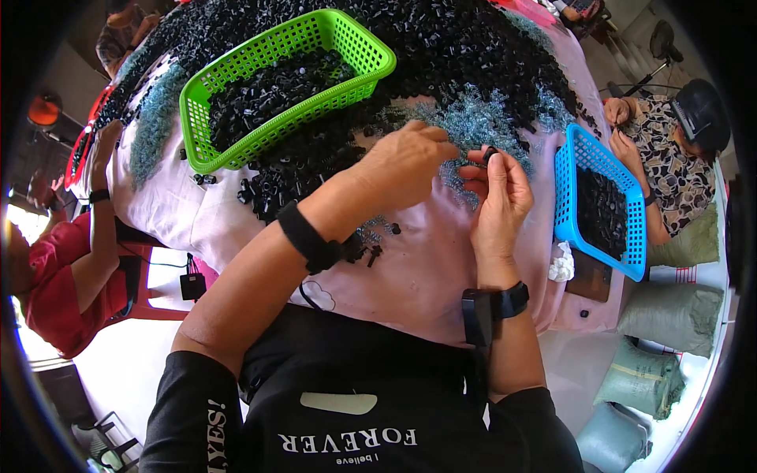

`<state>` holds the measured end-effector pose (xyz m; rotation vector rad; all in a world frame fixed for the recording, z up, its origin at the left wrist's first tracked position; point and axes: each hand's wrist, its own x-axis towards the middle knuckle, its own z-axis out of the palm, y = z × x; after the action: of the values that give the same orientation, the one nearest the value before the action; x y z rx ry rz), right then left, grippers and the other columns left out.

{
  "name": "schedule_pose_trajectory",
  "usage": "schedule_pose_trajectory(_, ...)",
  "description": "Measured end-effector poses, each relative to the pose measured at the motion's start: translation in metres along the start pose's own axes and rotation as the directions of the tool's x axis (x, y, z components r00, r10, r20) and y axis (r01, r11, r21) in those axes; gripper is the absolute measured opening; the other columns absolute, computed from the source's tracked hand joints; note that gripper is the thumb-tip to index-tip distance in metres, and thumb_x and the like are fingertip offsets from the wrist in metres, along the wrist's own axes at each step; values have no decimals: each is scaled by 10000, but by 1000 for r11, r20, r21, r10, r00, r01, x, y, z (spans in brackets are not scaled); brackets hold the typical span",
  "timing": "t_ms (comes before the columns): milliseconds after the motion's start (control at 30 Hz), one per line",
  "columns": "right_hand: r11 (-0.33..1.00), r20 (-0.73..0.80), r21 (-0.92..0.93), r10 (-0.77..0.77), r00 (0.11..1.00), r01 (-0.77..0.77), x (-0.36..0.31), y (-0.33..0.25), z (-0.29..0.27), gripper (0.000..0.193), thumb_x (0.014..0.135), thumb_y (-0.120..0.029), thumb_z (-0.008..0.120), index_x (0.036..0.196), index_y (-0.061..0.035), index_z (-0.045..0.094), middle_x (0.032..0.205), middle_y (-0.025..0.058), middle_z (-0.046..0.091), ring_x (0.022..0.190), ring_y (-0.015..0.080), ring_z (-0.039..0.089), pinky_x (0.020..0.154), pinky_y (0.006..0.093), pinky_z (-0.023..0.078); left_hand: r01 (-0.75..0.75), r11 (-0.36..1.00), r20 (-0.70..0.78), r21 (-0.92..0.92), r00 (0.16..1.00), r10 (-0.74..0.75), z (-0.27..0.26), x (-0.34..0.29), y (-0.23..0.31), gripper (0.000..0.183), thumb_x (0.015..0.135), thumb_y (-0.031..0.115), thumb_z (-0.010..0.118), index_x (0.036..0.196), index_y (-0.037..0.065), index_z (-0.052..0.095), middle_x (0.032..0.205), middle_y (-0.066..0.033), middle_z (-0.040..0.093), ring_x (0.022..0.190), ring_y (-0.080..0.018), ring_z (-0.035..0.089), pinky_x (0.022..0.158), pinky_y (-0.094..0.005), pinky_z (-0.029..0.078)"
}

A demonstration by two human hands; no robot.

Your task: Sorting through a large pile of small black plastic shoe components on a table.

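My right hand (503,197) pinches a small black plastic piece (490,152) between thumb and fingers. Close beside it, my left hand (406,164) has its fingers drawn together over the table; whatever they hold is too small to make out. Just beyond both hands lies a loose heap of small bluish, shiny parts (481,118), perhaps springs. Masses of small black plastic pieces (441,39) spread across the table past it. A few black pieces (374,255) lie below my left wrist.
A green basket (292,122) of black pieces stands at the far left, a blue basket (562,197) of them at the right. Crumpled white tissue (561,264) lies near the pink cloth's (410,276) edge. Other people work at both sides. Stuffed sacks (670,315) stand at right.
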<state>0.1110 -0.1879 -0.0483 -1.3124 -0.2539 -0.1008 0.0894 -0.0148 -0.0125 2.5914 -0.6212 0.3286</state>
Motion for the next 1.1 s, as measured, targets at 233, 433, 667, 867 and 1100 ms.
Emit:
schedule_pose_trajectory(233,999,-63,22,30,998,-28,5,1,0,175,1067,-176,504,1085,-17,574,971,112,716,742,148,707,630,243,538,148,980,157,137,973,-168,-2,2,2,472,745,-60,585,1189,56,694,1286,-165,624,1200,-360,583,979,-426,506)
schedule_pose_trajectory(433,999,-8,-31,-16,1000,16,3,-2,4,195,1062,-167,514,1159,-18,595,993,120,721,748,147,708,630,246,544,86,996,0,5,996,-86,-29,-20,-15,278,801,-15,600,1046,23,725,1070,-158,673,980,-376,657,864,-438,524)
schedule_pose_trajectory(667,984,228,95,126,965,-151,-5,-5,8,208,1046,-168,556,1176,-30,644,1021,115,723,805,152,716,706,254,583,196,980,65,-44,979,-193,-53,-65,-2,121,828,64,652,920,-2,694,942,-155,651,896,-378,641,781,-453,512)
schedule_pose_trajectory(867,936,523,44,276,807,-349,-10,-5,9,218,1012,-179,620,1160,-28,671,1038,106,724,848,159,721,759,274,596,195,980,23,-47,981,-194,-44,-83,11,174,739,57,713,904,10,684,898,-148,612,913,-371,631,762,-451,512)
schedule_pose_trajectory(1100,957,556,-10,246,794,-290,-12,2,13,195,987,-110,640,1147,-14,698,1077,79,724,919,122,692,863,242,558,220,970,46,102,973,-225,-27,-83,18,134,736,60,718,860,29,679,884,-135,592,935,-354,613,785,-448,510)
